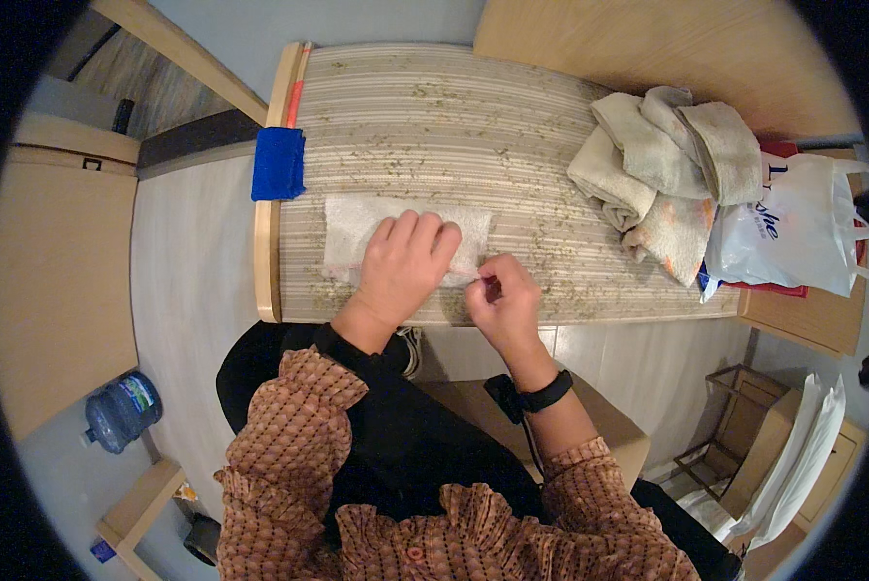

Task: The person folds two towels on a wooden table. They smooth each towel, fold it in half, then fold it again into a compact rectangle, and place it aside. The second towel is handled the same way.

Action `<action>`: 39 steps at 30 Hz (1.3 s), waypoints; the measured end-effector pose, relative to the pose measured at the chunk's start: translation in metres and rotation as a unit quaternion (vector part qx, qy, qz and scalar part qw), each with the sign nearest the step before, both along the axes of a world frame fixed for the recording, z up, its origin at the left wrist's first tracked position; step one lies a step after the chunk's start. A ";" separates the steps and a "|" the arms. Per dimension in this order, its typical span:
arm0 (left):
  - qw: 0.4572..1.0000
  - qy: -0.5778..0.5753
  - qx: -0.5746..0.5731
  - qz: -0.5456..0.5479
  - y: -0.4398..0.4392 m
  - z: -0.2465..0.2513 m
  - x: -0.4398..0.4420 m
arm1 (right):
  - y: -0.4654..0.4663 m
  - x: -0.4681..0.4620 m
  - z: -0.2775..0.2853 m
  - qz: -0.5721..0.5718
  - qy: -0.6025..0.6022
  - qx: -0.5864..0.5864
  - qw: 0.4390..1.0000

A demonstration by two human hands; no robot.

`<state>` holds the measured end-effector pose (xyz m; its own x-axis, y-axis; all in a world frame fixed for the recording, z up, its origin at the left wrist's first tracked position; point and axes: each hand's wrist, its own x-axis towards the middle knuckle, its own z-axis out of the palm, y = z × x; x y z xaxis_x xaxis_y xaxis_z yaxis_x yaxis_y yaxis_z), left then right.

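A small white terry cloth [354, 225] lies spread on a striped mat or table cover [434, 138] strewn with small greenish patterned specks or bits. My left hand [409, 261] rests palm down across the middle of this cloth, fingers bent; their tips are hidden, so I cannot tell if they grip it. At the cloth's near right corner, my right hand [506, 294] pinches the edge between thumb and forefinger. Along the near edge runs a faint pinkish line. A dark band circles each wrist.
A folded blue cloth [278, 164] hangs over the wooden left edge [267, 269]. Several crumpled beige towels [652, 160] are heaped at right, beside a white plastic bag [783, 225] bearing writing. A cardboard box [609, 421] stands below the surface. On the floor at left is a blue water jug [123, 412].
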<state>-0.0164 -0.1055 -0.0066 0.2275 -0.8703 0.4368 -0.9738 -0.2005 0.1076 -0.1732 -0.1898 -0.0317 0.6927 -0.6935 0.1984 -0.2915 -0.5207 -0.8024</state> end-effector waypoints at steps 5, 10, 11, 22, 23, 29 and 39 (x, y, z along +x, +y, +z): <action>0.998 -0.018 0.054 0.001 -0.003 -0.003 0.011 | 0.004 -0.002 0.004 0.022 0.034 0.100 0.994; 0.993 0.023 0.102 -0.057 0.012 0.001 0.005 | 0.011 -0.003 0.009 -0.014 -0.001 -0.017 1.000; 0.991 0.031 0.105 -0.077 0.015 0.003 0.006 | 0.011 -0.003 0.011 0.004 -0.008 -0.060 0.998; 0.985 0.032 0.123 -0.118 0.063 0.017 0.064 | 0.016 0.007 0.021 0.073 0.028 -0.245 0.966; 0.986 0.032 0.112 -0.120 0.066 0.016 0.066 | 0.018 0.007 0.024 0.083 0.036 -0.243 0.966; 0.988 0.017 0.095 -0.124 0.062 0.009 0.065 | 0.036 0.041 0.026 0.131 -0.025 -0.230 0.964; 0.991 0.114 0.028 -0.055 0.070 0.001 0.079 | 0.032 0.069 0.005 0.114 0.006 -0.263 0.958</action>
